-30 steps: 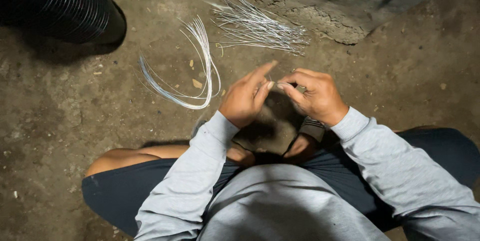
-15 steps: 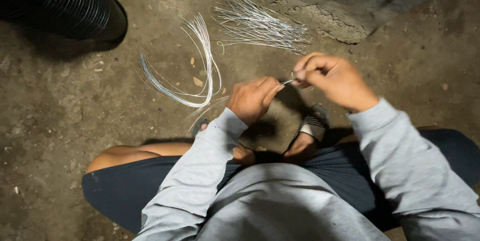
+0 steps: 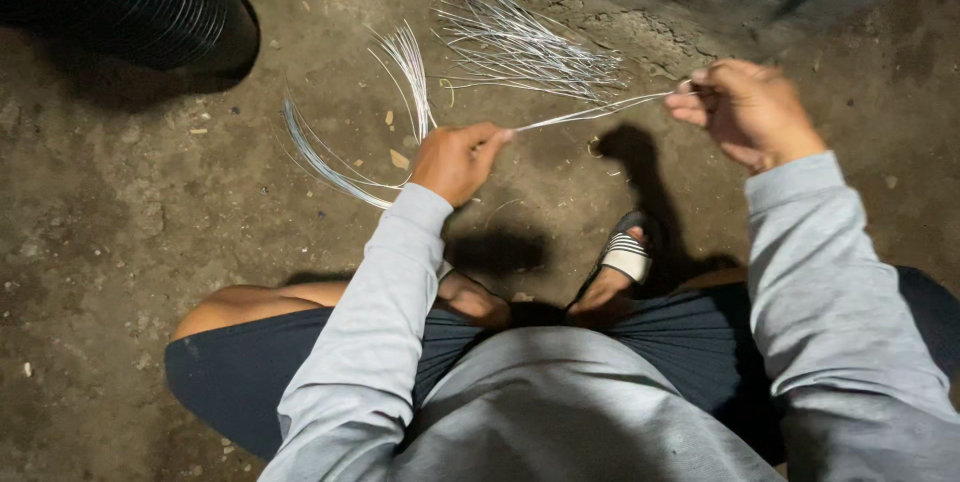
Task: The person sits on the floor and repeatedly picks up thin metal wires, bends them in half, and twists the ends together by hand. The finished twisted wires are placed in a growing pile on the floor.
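Left hand (image 3: 458, 159): pinched shut on one end of a thin wire strand (image 3: 590, 112).
Right hand (image 3: 745, 110): fingers closed on the other end.
Strand: taut between the hands, above the floor (image 3: 120, 202).
Nearby: loose wire bundle (image 3: 520, 47) beyond.

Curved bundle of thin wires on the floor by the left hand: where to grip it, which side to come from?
Probably at the bend of the curved wire bundle, where the strands lie tight together. Toward the upper ends near they fan apart, so a grip there would catch only some. Come from above, pinching across the strands; the floor blocks any approach from below.
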